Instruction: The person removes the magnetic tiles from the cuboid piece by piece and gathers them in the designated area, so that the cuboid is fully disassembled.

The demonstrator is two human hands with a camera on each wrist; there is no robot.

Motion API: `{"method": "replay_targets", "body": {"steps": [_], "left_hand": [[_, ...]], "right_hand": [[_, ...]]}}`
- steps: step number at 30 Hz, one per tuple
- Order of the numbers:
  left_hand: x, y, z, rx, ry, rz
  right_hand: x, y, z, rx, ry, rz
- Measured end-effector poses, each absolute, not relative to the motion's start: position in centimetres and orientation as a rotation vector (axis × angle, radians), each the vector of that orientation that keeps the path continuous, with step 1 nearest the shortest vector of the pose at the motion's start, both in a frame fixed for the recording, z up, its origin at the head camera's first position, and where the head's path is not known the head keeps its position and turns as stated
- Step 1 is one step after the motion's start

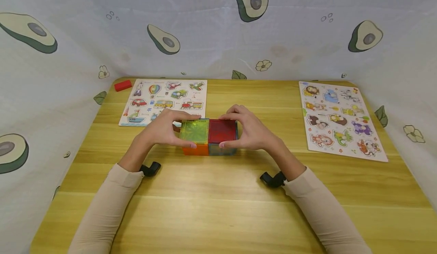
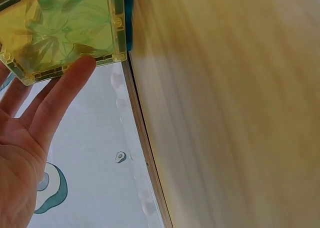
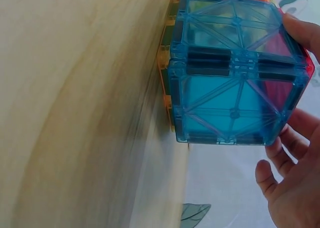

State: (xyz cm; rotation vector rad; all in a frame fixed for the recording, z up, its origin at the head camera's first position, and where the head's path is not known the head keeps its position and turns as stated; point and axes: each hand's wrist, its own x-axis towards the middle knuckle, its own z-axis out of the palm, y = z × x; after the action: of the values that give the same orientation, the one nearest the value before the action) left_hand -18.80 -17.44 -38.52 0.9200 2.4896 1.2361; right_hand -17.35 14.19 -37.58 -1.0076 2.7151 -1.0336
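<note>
The translucent tile block (image 1: 208, 139), two cubes side by side, stands in the middle of the table (image 1: 218, 216), just before the lower right corner of the vehicle puzzle board (image 1: 201, 93); whether its full weight rests on the wood I cannot tell. The yellow-green tile (image 1: 194, 131) and the dark red tile (image 1: 223, 130) cap it, above an orange tile (image 1: 197, 150) and a blue tile (image 1: 223, 149) in front. The left hand (image 1: 163, 128) grips the left cube and the right hand (image 1: 252, 130) the right one, each partly closed, thumb at the front and fingers at the back, with at least one right finger hanging clear. The main risk looks to be the seam between the cubes: if the hands lift or twist unevenly, it could part. A hard squeeze at the upper edges might tip a cap tile inward or pop a wall loose, since the panels are thin and seem to meet only along their edges. Pushed away, the block could knock the vehicle board; the red block (image 1: 123, 85) and the animal puzzle board (image 1: 345, 151) lie well apart, at little risk.
</note>
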Motion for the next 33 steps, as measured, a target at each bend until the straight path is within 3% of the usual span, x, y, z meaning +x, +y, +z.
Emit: {"method": "replay_targets", "body": {"steps": [26, 33], "left_hand": [[-18.66, -17.47, -38.56, 0.920, 2.480, 1.266], [-18.64, -17.53, -38.41, 0.933, 2.490, 1.248]], "right_hand": [[-17.36, 14.50, -37.69, -1.030, 2.708, -1.152], [-17.49, 15.13, -37.22, -1.007, 2.603, -1.358]]}}
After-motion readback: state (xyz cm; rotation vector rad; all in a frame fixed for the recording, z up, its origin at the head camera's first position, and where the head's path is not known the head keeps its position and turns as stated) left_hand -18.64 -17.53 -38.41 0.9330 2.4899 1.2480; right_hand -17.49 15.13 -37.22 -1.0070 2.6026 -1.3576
